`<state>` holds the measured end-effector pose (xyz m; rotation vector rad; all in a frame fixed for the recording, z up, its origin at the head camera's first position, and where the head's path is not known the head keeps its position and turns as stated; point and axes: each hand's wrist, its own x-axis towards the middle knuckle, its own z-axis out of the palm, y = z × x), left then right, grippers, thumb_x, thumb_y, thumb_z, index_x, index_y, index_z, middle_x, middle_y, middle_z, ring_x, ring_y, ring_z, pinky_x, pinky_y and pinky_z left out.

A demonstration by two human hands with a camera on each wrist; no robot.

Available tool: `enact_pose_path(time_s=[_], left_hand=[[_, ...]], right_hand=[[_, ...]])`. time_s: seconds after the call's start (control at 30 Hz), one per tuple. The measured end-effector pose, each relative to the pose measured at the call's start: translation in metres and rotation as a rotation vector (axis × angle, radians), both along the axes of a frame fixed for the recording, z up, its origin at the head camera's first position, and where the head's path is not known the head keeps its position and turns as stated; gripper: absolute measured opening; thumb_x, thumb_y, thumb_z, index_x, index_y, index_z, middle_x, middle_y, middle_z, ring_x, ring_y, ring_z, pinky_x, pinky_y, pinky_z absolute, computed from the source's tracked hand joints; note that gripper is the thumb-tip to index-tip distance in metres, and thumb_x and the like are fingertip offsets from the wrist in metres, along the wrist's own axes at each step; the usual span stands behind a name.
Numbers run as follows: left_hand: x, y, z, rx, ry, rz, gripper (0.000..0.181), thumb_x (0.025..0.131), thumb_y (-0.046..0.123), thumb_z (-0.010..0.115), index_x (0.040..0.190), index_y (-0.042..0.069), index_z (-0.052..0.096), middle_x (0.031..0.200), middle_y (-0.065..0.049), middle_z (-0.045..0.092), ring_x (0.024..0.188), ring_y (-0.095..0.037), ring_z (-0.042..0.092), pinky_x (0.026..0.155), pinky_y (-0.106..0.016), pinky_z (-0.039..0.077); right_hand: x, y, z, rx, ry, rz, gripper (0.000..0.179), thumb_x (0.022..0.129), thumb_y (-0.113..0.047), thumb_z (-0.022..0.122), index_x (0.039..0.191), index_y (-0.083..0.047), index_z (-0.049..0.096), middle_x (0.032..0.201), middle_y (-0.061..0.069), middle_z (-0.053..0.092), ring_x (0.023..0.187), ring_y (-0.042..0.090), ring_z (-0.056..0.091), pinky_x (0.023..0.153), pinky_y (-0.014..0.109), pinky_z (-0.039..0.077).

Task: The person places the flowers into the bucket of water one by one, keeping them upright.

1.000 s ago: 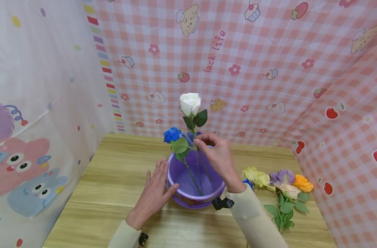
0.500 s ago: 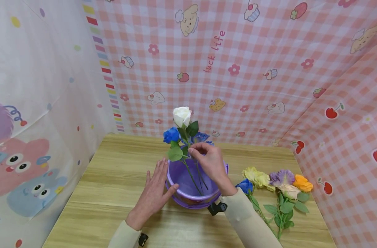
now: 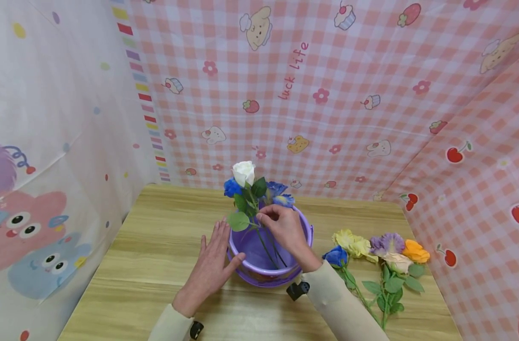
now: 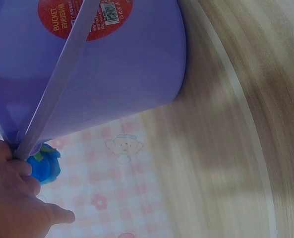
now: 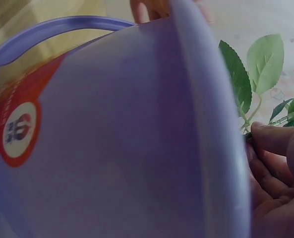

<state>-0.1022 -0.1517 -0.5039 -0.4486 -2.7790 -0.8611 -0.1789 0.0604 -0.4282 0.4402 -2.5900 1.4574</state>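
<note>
- Plainly, the right hand [image 3: 282,229] has its thumb and fingers pinched narrow on the stem of the white rose [image 3: 244,173]; that light grip suits a thin stem, and squeezing harder would probably gain nothing.
- The rose's bloom stands above the far left rim of the purple bucket [image 3: 268,272], its stem slanting down inside; best lower it along that slant rather than straight down.
- A blue rose [image 3: 232,187] sits just left of the white bloom and a blue iris [image 3: 280,193] to its right, so feed the stem between them gently; leaves could snag there.
- Mind the pale green leaf [image 3: 238,221] near the left rim, which might catch on the edge.
- The left hand [image 3: 212,260] lies with fingers straight at the bucket's left side, holding nothing; light pressure there should steady the bucket on the worktop [image 3: 157,284].
- Let go only once the stem seems to rest on the bottom.
</note>
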Motion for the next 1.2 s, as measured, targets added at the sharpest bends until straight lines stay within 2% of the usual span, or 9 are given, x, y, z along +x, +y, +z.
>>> enact_pose_path(time_s=[0.23, 0.5, 0.67, 0.8, 0.93, 1.2], left_hand=[[0.002, 0.002, -0.002, 0.01, 0.025, 0.012, 0.087, 0.105, 0.053, 0.051, 0.163, -0.003, 0.02, 0.171, -0.019, 0.015, 0.158, -0.035, 0.012, 0.121, -0.069, 0.01], [0.003, 0.004, -0.008, 0.017, 0.075, 0.046, 0.085, 0.105, 0.055, 0.049, 0.163, -0.001, 0.021, 0.17, -0.018, 0.02, 0.157, -0.034, 0.016, 0.121, -0.068, 0.014], [0.003, 0.004, -0.006, 0.035, 0.07, 0.044, 0.086, 0.105, 0.053, 0.051, 0.165, 0.002, 0.017, 0.171, -0.015, 0.017, 0.158, -0.033, 0.015, 0.122, -0.068, 0.012], [0.003, 0.004, -0.006, 0.037, 0.071, 0.04, 0.086, 0.105, 0.053, 0.051, 0.165, 0.003, 0.015, 0.171, -0.015, 0.017, 0.158, -0.034, 0.015, 0.122, -0.068, 0.012], [0.003, 0.004, -0.006, 0.03, 0.069, 0.038, 0.086, 0.105, 0.053, 0.051, 0.165, 0.003, 0.016, 0.171, -0.015, 0.017, 0.158, -0.034, 0.015, 0.122, -0.068, 0.011], [0.004, 0.004, -0.006, 0.011, 0.061, 0.041, 0.086, 0.105, 0.052, 0.052, 0.164, 0.0, 0.018, 0.171, -0.015, 0.017, 0.158, -0.033, 0.014, 0.123, -0.066, 0.011]], right_hand=[[-0.003, -0.001, -0.005, 0.079, -0.017, -0.023, 0.007, 0.092, -0.019, 0.08, 0.094, -0.012, 0.081, 0.086, -0.003, 0.077, 0.079, 0.012, 0.071, 0.072, 0.034, 0.059], [-0.007, -0.001, -0.008, 0.133, -0.017, -0.06, 0.006, 0.091, -0.019, 0.081, 0.09, -0.013, 0.081, 0.082, -0.004, 0.076, 0.072, 0.009, 0.066, 0.068, 0.033, 0.055], [-0.012, -0.003, -0.008, 0.163, -0.04, -0.092, 0.008, 0.091, -0.022, 0.08, 0.09, -0.014, 0.082, 0.082, -0.005, 0.076, 0.072, 0.009, 0.065, 0.068, 0.033, 0.054], [-0.015, -0.005, -0.009, 0.212, -0.024, -0.105, 0.009, 0.091, -0.023, 0.08, 0.089, -0.014, 0.082, 0.08, -0.005, 0.075, 0.071, 0.011, 0.066, 0.069, 0.036, 0.053], [-0.017, -0.006, -0.011, 0.26, -0.016, -0.106, 0.009, 0.09, -0.023, 0.081, 0.087, -0.014, 0.082, 0.078, -0.005, 0.075, 0.072, 0.016, 0.067, 0.071, 0.04, 0.053], [-0.02, -0.006, -0.018, 0.329, -0.057, -0.078, 0.01, 0.091, -0.024, 0.081, 0.089, -0.015, 0.083, 0.083, -0.004, 0.077, 0.079, 0.021, 0.07, 0.077, 0.044, 0.055]])
